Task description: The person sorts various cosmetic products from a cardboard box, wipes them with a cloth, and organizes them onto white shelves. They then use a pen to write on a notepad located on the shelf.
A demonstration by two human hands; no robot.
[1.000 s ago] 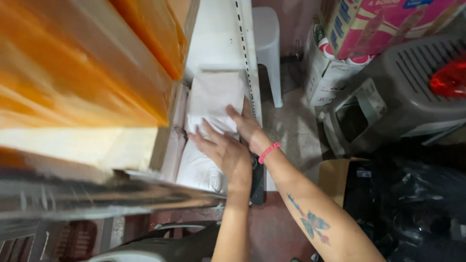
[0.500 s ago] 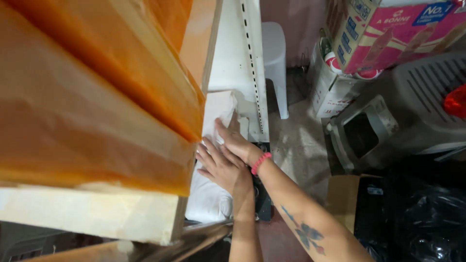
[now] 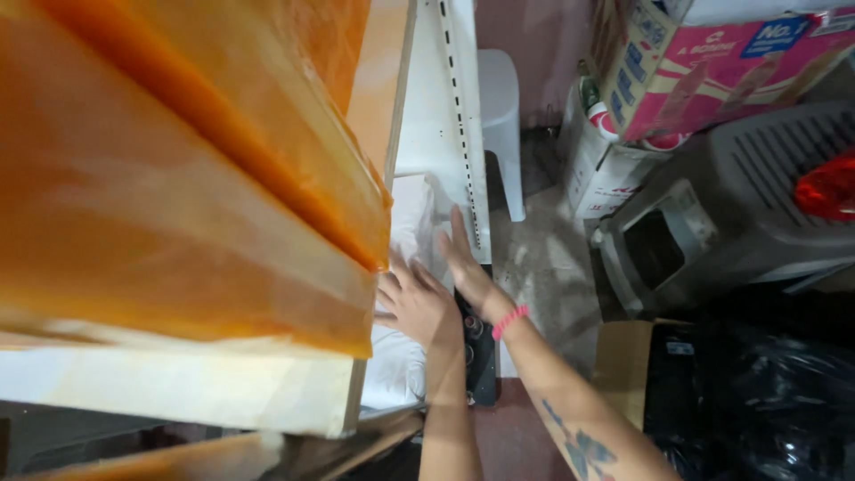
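My left hand point(image 3: 417, 303) lies flat, fingers spread, on a stack of white plastic-wrapped packs point(image 3: 398, 356) on a low shelf. My right hand point(image 3: 463, 263), with a pink band at the wrist, rests open against the right side of the upper white pack point(image 3: 417, 218), beside the white slotted shelf upright point(image 3: 465, 134). Neither hand grips anything. An orange-wrapped shelf board point(image 3: 178, 178) hides most of the packs on the left.
A white plastic stool point(image 3: 503, 116) stands behind the shelf. Right of it are a pink and white carton point(image 3: 712, 62), a white box point(image 3: 606, 169), a grey pet carrier point(image 3: 739, 205), a brown box point(image 3: 619, 356) and black bags point(image 3: 766, 392). A black strip point(image 3: 481, 347) runs under my wrists.
The view shifted so the orange board covers more of the white packs. Both hands stayed on the packs; the right hand slid from the top of the upper pack to its right side.
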